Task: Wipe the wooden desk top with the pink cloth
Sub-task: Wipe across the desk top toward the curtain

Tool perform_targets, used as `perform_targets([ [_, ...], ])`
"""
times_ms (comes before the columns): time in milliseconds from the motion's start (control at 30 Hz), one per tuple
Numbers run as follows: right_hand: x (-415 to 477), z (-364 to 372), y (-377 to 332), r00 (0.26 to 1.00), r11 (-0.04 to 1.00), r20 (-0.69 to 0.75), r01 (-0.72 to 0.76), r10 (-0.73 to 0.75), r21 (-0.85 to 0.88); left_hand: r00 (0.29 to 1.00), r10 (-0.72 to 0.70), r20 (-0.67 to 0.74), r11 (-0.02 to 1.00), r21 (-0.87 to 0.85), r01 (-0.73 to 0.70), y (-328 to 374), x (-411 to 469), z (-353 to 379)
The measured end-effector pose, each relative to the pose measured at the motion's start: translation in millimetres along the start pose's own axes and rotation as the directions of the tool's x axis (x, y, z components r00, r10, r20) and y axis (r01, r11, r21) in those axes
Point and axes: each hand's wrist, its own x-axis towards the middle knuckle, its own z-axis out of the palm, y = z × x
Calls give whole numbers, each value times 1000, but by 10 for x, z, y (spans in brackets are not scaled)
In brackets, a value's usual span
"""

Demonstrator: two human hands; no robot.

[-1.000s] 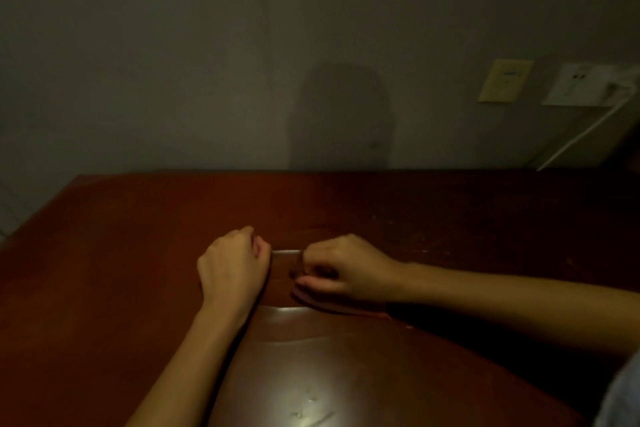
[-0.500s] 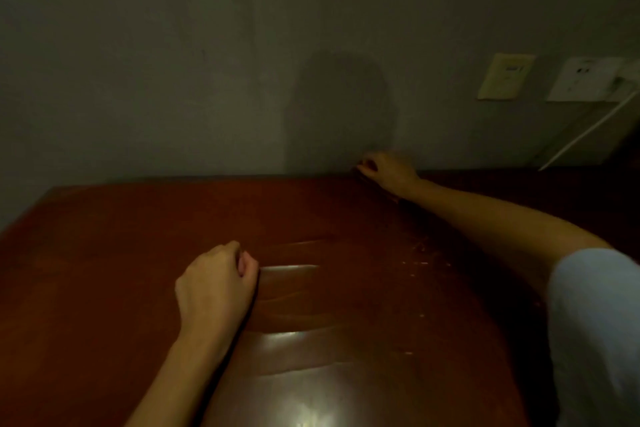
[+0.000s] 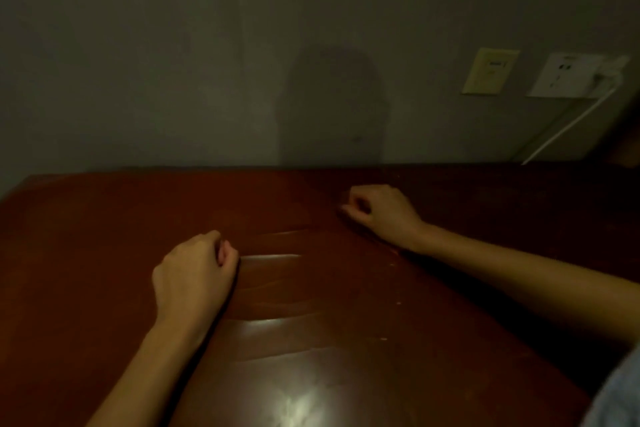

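Fingers (image 3: 350,209) of the right hand (image 3: 382,215) are curled under, seemingly bunching the pink cloth (image 3: 360,233), which shows only as a dark edge beneath that hand, toward the wall side. The wooden desk top (image 3: 104,236) lies wide and dim, glare near its front. The left hand (image 3: 192,276) rests as a loose fist, nothing seen in it. I'd judge even pressure and long overlapping strokes toward the near edge serve best
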Motion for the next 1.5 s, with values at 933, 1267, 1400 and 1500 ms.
perform_targets([
  [933, 665, -86, 974, 843, 862, -210, -507, 496, -1, 1000, 2, -1, 1000, 14, -2, 35, 19, 25],
  [1267, 351, 194, -386, 1000, 998, 3, 5, -5, 65, 1000, 8, -8, 1000, -10, -8, -12, 11, -6],
  [1400, 98, -22, 266, 986, 988, -65, -155, 154, -2, 1000, 11, -16, 1000, -10, -12, 5, -9, 6],
  [1500, 246, -133, 816, 917, 927, -168, -372, 361, -37, 1000, 13, -11, 1000, -2, -13, 13, -8, 19],
])
